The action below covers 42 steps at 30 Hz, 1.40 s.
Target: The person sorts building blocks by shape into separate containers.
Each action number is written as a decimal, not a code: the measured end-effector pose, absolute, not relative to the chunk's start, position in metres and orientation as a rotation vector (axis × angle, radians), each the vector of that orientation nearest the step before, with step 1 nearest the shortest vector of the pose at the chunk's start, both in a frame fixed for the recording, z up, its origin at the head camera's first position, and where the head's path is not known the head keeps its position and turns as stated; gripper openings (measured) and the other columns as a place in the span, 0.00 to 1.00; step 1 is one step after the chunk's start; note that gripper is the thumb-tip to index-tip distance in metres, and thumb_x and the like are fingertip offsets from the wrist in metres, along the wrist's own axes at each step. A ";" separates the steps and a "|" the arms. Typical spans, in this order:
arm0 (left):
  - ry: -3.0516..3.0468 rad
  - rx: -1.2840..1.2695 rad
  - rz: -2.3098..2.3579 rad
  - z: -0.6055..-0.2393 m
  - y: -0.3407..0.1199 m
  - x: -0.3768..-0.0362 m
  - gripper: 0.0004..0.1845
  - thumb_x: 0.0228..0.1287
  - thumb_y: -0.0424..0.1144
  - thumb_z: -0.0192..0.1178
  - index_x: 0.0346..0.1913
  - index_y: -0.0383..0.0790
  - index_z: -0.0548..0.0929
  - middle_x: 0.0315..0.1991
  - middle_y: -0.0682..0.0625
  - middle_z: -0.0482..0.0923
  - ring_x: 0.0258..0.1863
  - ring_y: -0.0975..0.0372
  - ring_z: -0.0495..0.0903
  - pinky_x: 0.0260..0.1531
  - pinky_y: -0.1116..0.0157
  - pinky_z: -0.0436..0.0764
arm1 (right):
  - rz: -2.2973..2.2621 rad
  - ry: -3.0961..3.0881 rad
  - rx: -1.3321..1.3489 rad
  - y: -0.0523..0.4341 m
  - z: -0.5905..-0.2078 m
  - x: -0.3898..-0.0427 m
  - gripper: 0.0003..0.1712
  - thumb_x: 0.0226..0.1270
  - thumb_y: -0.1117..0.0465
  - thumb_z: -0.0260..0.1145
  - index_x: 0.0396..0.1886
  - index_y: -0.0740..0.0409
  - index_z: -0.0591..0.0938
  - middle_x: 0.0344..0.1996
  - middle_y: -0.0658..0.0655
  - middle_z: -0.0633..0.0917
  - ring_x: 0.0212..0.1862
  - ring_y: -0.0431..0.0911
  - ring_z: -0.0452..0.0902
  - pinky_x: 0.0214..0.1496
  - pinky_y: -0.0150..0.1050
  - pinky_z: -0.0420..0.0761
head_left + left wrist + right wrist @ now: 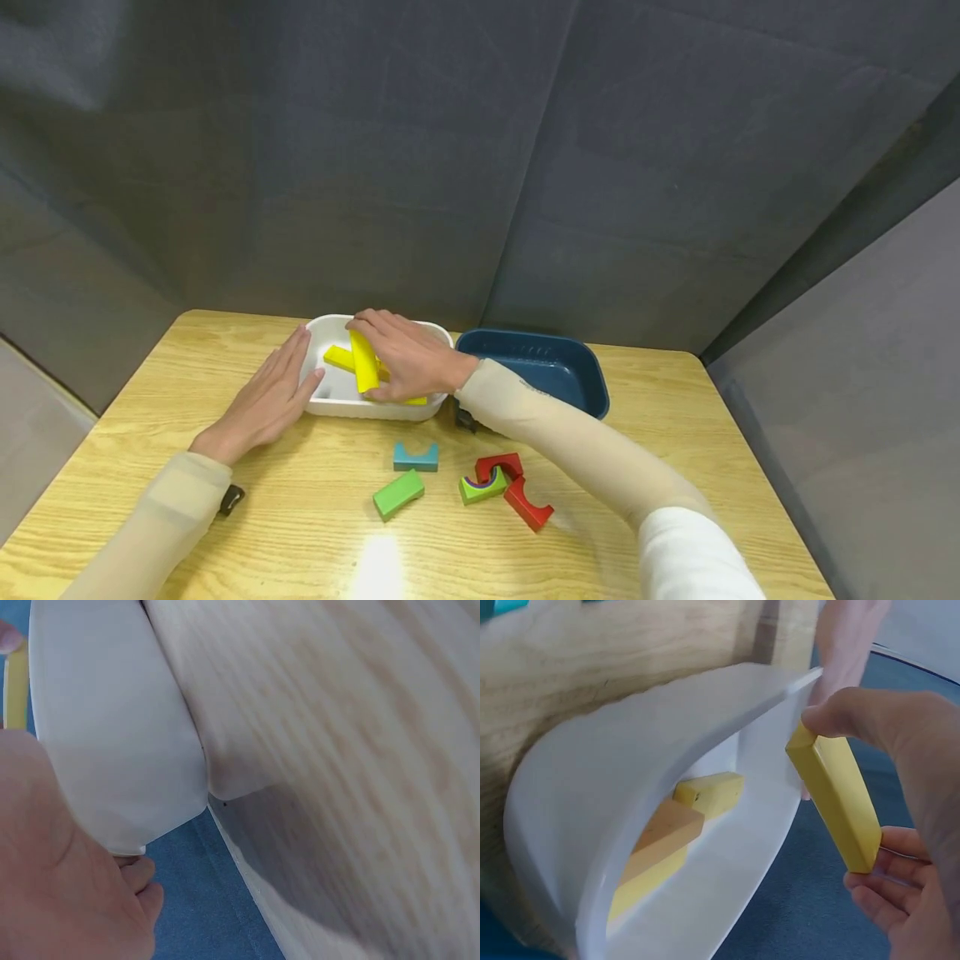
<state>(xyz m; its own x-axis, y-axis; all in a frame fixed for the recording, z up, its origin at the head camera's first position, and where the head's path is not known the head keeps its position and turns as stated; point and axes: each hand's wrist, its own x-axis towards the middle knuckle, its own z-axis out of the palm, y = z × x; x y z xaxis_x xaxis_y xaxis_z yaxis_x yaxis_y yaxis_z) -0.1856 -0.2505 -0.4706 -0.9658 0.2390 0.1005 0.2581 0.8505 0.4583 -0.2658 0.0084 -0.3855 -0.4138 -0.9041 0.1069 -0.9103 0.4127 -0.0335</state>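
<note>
Right sleeve [592,442] partly hides blue tray [561,375]; right fingers [384,322] pinch yellow block [364,363]; left fingers [288,358] seem straight, together.

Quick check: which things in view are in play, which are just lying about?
In play, apparently:
- right hand holding yellow block
- left hand at white tray
- blocks inside

Apparently lying about:
- blue tray
- teal block
- green block
- lime arch
- two red blocks

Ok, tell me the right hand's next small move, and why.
Probably lower the yellow block into the white tub and release it: the right hand grips it over the tub, other yellow blocks lie inside, and the left hand is at the tub's end.
</note>
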 end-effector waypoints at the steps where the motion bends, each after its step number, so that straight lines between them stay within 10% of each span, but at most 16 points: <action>1: -2.982 -0.403 -0.747 -0.470 -0.251 -0.186 0.43 0.89 0.57 0.37 0.86 0.30 0.37 0.88 0.35 0.31 0.87 0.40 0.38 0.84 0.41 0.42 | 0.126 -2.578 1.659 0.007 -0.386 -0.267 0.54 0.62 0.41 0.78 0.79 0.60 0.64 0.73 0.55 0.71 0.68 0.48 0.69 0.77 0.37 0.69; 25: -2.973 -0.414 -0.770 -0.470 -0.248 -0.185 0.42 0.89 0.57 0.36 0.86 0.30 0.37 0.88 0.36 0.31 0.87 0.40 0.38 0.84 0.41 0.42 | 0.014 -2.625 1.700 -0.015 -0.402 -0.278 0.56 0.66 0.36 0.75 0.82 0.58 0.63 0.77 0.55 0.69 0.73 0.47 0.68 0.82 0.35 0.62; 42: -2.971 -0.423 -0.752 -0.474 -0.251 -0.187 0.43 0.89 0.55 0.39 0.86 0.30 0.37 0.88 0.36 0.30 0.87 0.40 0.38 0.84 0.41 0.41 | 0.128 -2.607 1.633 0.008 -0.386 -0.268 0.40 0.75 0.44 0.71 0.79 0.56 0.72 0.71 0.52 0.77 0.68 0.45 0.75 0.74 0.36 0.74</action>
